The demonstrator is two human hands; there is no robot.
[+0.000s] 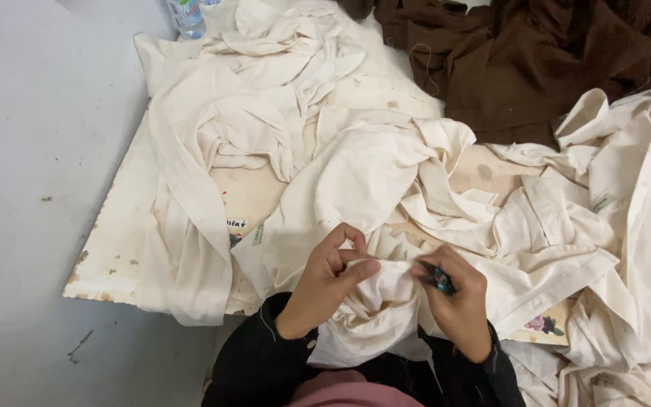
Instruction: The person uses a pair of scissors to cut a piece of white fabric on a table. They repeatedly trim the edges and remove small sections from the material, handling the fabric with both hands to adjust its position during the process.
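My left hand pinches a bunched fold of cream cloth between thumb and fingers, low in the middle of the view. My right hand is closed around a small dark tool with a bluish-green part, its tip at the same fold. The two hands nearly touch over the cloth. The cloth runs down into my lap between black sleeves. What kind of tool it is I cannot tell.
A worn, stained board on the pale floor carries heaps of cream garments. Dark brown fabric lies at the top right. More cream cloth is piled at the right. A plastic bottle stands at the top.
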